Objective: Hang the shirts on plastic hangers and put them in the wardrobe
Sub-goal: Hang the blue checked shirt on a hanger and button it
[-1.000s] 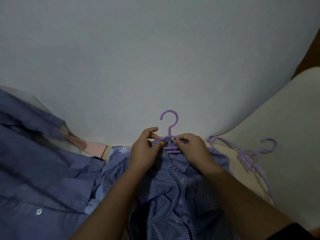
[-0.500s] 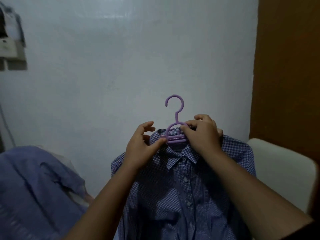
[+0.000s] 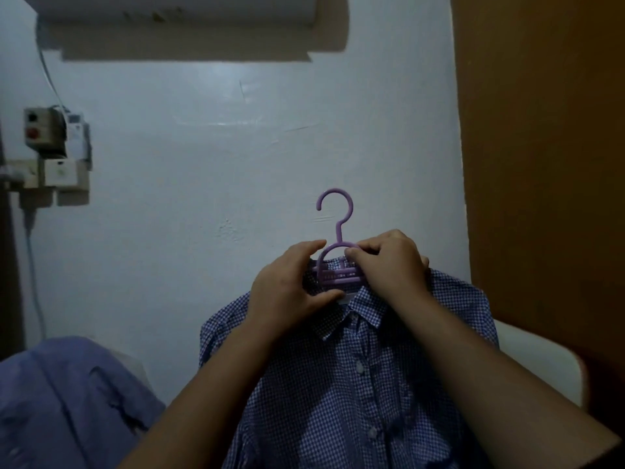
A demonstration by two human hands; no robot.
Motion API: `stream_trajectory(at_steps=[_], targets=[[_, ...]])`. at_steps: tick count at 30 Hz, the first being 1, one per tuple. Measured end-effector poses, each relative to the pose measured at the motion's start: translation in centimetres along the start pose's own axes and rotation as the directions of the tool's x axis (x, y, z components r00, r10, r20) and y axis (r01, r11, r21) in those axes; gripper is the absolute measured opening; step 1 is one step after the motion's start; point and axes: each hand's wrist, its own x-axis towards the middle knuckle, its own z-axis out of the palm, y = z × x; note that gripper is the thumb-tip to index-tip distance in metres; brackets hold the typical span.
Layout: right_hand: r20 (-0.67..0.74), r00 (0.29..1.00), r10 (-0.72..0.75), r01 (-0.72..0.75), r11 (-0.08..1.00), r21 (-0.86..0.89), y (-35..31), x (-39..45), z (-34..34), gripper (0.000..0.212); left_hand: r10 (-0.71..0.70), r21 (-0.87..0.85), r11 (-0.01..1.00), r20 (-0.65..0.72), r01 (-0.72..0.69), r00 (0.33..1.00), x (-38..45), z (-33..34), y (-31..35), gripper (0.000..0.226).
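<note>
A blue checked shirt [image 3: 355, 377] is held up in front of a pale wall [image 3: 209, 157], already placed on a purple plastic hanger [image 3: 333, 247]. The hanger's neck is pinched by the right hand [image 3: 389, 262], while the collar is grasped by the left hand [image 3: 287, 292]. A plain blue shirt [image 3: 67, 401] is seen at lower left.

We see a blue-and-white checked shirt [image 3: 355, 384] hanging upright on a purple plastic hanger [image 3: 334, 252]. Its collar sits around the hanger's neck, the hook pointing up.
</note>
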Motion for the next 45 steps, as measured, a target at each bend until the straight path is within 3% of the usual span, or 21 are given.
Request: stream_trajectory(at_steps=[8, 11, 15, 18, 20, 23, 25, 28, 29, 31, 33, 38, 45], targets=[[0.101, 0.994, -0.042, 0.028, 0.991, 0.133, -0.3, 0.2, -1.3, 0.022, 0.001, 0.052, 0.999, -0.068, 0.002, 0.998, 0.1, 0.0, 0.0, 0.060], [0.091, 0.995, -0.052, 0.037, 0.986, 0.161, -0.2, -0.1, -2.1, 0.038, -0.061, 0.011, 0.998, -0.036, 0.062, 0.997, 0.1, -0.3, -0.5, 0.064], [0.088, 0.996, -0.018, 0.012, 0.997, 0.070, 0.7, 0.0, -2.7, 0.021, -0.110, -0.051, 0.993, -0.013, 0.109, 0.994, 0.1, -0.8, -1.1, 0.064], [-0.072, 0.997, -0.001, 0.020, 0.965, 0.260, 0.7, -0.3, -2.3, 0.016, -0.129, -0.079, 0.989, -0.001, 0.128, 0.992, 0.3, -1.0, -1.3, 0.064], [-0.185, 0.982, -0.050, 0.111, 0.934, 0.339, 0.7, -0.7, -2.1, 0.012, -0.132, -0.091, 0.987, -0.018, 0.130, 0.991, 0.6, -1.1, -1.5, 0.063], [-0.055, 0.975, -0.214, 0.217, 0.880, 0.423, 0.8, -1.1, -2.3, 0.012, -0.121, -0.048, 0.992, -0.031, 0.120, 0.992, 0.9, -1.8, -2.2, 0.062], [0.011, 0.972, -0.235, 0.218, 0.915, 0.340, 1.6, -0.6, -2.6, 0.022, -0.130, -0.031, 0.991, -0.041, 0.129, 0.991, 0.9, -2.4, -2.8, 0.062], [0.143, 0.972, -0.187, 0.187, 0.982, 0.013, 3.1, 0.3, -3.1, 0.032, -0.136, -0.015, 0.991, -0.071, 0.135, 0.988, 0.7, -3.5, -3.7, 0.063], [0.193, 0.966, -0.174, 0.177, 0.984, 0.001, 3.5, 0.5, -3.1, 0.030, -0.127, -0.002, 0.992, -0.073, 0.128, 0.989, 0.7, -3.8, -3.9, 0.063], [0.204, 0.963, -0.177, 0.161, 0.983, 0.091, 3.6, 0.6, -2.9, 0.024, -0.091, 0.022, 0.995, -0.082, 0.093, 0.992, 0.6, -4.4, -3.8, 0.063], [0.112, 0.977, -0.183, 0.162, 0.971, 0.177, 3.7, 0.7, -2.5, 0.020, -0.038, 0.053, 0.998, -0.105, 0.044, 0.994, 0.5, -5.3, -3.7, 0.065], [0.045, 0.984, -0.175, 0.157, 0.950, 0.269, 3.3, 1.5, -2.0, 0.018, 0.130, 0.275, 0.955, -0.052, -0.111, 0.990, -0.8, -8.1, -5.2, 0.086], [0.093, 0.981, -0.169, 0.139, 0.954, 0.265, 1.6, 2.1, 0.0, 0.020, 0.091, 0.411, 0.904, 0.084, -0.117, 0.992, -3.2, -12.4, -7.0, 0.092]])
